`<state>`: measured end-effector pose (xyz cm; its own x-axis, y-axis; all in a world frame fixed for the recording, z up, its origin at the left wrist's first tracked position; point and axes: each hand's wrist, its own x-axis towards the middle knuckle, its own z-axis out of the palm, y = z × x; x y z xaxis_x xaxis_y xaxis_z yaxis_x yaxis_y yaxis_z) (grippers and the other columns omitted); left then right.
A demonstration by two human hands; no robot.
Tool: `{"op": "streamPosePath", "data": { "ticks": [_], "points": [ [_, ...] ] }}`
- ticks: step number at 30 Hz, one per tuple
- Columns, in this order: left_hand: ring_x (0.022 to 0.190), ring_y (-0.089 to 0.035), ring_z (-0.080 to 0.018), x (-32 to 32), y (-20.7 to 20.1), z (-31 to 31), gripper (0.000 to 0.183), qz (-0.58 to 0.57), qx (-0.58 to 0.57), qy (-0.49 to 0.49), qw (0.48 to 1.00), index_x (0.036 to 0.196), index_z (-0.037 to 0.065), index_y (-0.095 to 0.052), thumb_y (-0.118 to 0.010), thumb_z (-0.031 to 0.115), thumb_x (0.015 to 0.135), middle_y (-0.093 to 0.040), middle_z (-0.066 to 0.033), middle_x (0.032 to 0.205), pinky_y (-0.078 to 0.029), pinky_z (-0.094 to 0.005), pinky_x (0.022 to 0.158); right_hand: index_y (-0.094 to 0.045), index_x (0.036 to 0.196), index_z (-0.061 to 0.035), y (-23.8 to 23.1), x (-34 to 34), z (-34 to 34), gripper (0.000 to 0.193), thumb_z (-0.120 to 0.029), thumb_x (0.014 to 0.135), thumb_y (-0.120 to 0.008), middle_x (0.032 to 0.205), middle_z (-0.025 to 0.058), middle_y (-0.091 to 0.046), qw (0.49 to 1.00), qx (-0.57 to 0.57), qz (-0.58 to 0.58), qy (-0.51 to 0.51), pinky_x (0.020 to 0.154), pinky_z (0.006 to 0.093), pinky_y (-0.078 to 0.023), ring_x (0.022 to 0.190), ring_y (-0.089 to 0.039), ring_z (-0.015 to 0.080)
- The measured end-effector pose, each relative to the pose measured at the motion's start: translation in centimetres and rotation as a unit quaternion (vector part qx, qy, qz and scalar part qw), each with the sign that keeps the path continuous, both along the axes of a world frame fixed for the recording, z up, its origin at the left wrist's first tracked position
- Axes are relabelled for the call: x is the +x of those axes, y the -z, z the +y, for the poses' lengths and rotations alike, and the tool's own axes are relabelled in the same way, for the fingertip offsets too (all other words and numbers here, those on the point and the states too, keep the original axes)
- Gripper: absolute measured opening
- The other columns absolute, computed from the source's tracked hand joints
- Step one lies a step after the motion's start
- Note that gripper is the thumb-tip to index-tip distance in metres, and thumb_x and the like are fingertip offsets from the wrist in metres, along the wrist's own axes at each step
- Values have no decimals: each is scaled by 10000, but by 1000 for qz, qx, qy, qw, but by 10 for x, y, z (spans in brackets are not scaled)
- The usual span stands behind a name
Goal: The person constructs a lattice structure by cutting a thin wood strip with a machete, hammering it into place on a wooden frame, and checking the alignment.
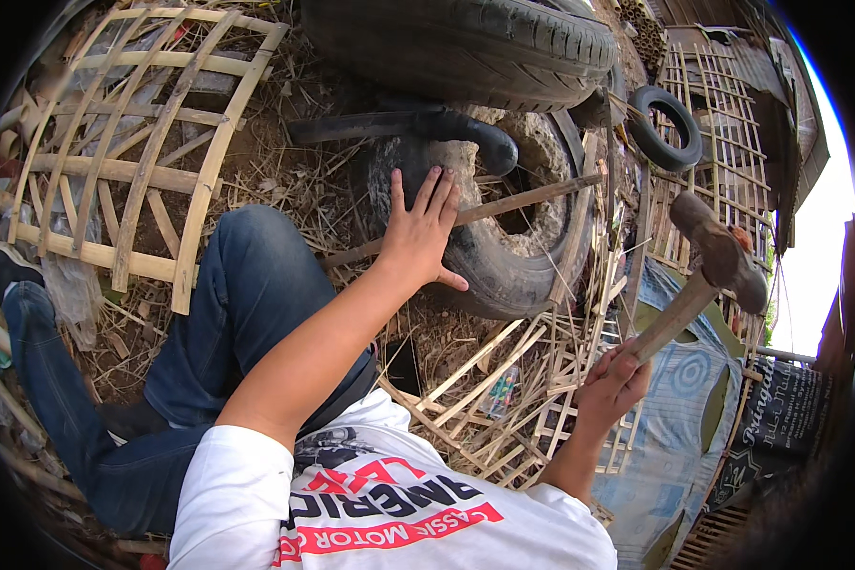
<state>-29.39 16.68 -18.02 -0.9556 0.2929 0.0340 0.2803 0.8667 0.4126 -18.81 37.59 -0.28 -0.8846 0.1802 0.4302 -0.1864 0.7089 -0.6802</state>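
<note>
My right hand (616,385) is wrapped round the wooden handle of a hammer (676,315), raised at the right. Its heavy, rusty head is up and away from the tire. My left hand (423,226) is spread flat, fingers apart, over the near left side of a worn tire (503,275). A thin wooden stick (532,198) crosses the tire and passes beside or under that palm; which of the two is hidden. Rough, pale, concrete-like material (543,228) lines the tire's inside around a dark hole. Just beyond my fingertips, a bent black piece (484,141) lies across the tire's far edge.
A large tire (465,52) stands beyond the worn one. Bamboo lattice panels flank me: one panel (199,180) at left, broken slats (484,380) at right. A smaller tire (665,128) and a blue patterned sheet (674,399) lie farther right. Straw litters the ground.
</note>
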Motion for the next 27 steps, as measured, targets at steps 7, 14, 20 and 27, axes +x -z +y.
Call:
{"op": "streamPosePath", "data": {
  "ticks": [7, 14, 20, 27],
  "points": [
    [1468, -92, -295, 1, 9, -7, 1392, 22, 15, -14, 1000, 1486, -20, -189, -581, 878, 497, -152, -157, 1573, -29, -696, 1098, -533, 885, 25, 75, -19, 30, 315, -271, 984, -496, 626, 166, -553, 918, 282, -271, 66, 521, 407, -387, 529, -494, 254],
    [1465, -103, -291, 1, 6, -6, 1390, 23, 12, -12, 1000, 1483, -5, -227, -596, 877, 473, -176, -137, 1571, -29, -708, 1090, -505, 880, -4, 63, 10, 42, 338, -308, 1017, -449, 616, 32, -430, 972, 91, -201, 87, 512, 294, -349, 549, -443, 118],
    [1471, -74, -289, 2, 2, -1, 1411, -1, -1, -1, 1000, 1493, -15, -167, -573, 886, 487, -144, -151, 1576, -22, -694, 1097, -461, 963, -40, -17, 1, -15, 420, -458, 982, -483, 646, -8, -441, 997, -41, 20, -64, 415, 180, -314, 489, -392, 44],
    [1469, -90, -276, 5, 0, -3, 1386, -11, 39, -10, 999, 1500, 21, -180, -578, 884, 491, -142, -126, 1581, -17, -706, 1093, -504, 859, 9, 83, -31, 47, 347, -299, 1014, -470, 599, 29, -463, 978, 140, -140, 63, 446, 289, -310, 471, -392, 131]
  ]
}}
